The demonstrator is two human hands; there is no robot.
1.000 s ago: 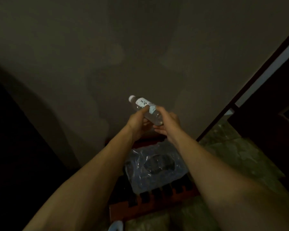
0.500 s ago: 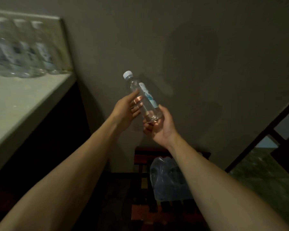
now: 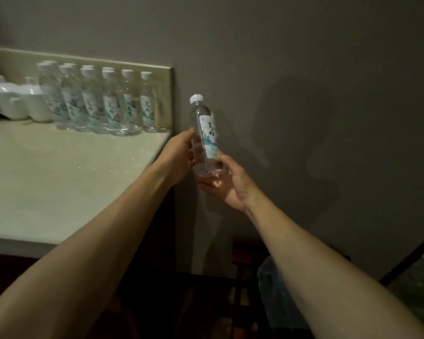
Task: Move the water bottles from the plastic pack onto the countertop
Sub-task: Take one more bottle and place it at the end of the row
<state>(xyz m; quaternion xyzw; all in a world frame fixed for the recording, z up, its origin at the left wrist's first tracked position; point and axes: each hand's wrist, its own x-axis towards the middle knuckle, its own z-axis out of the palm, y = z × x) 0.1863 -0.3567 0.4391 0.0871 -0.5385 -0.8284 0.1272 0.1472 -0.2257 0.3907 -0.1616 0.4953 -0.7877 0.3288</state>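
Observation:
A clear water bottle point(image 3: 204, 133) with a white cap and pale blue label is held nearly upright in the air, just right of the countertop's corner. My right hand point(image 3: 227, 184) cups its base from below. My left hand point(image 3: 181, 155) grips its left side with thumb and fingers. Several matching bottles point(image 3: 103, 104) stand in rows at the back of the pale countertop point(image 3: 59, 182), against the backsplash. The crumpled plastic pack point(image 3: 277, 297) lies low on a dark red slatted rack, mostly hidden behind my right forearm.
White ceramic teapots point(image 3: 12, 99) stand left of the bottle rows. A grey wall runs behind. The slatted rack point(image 3: 242, 270) sits on the floor below right. A dark door frame point(image 3: 411, 255) crosses the lower right corner.
The bottle has risen from above the pack and moved toward the countertop, turning more upright. My view swung left, bringing the countertop and its bottle rows into sight.

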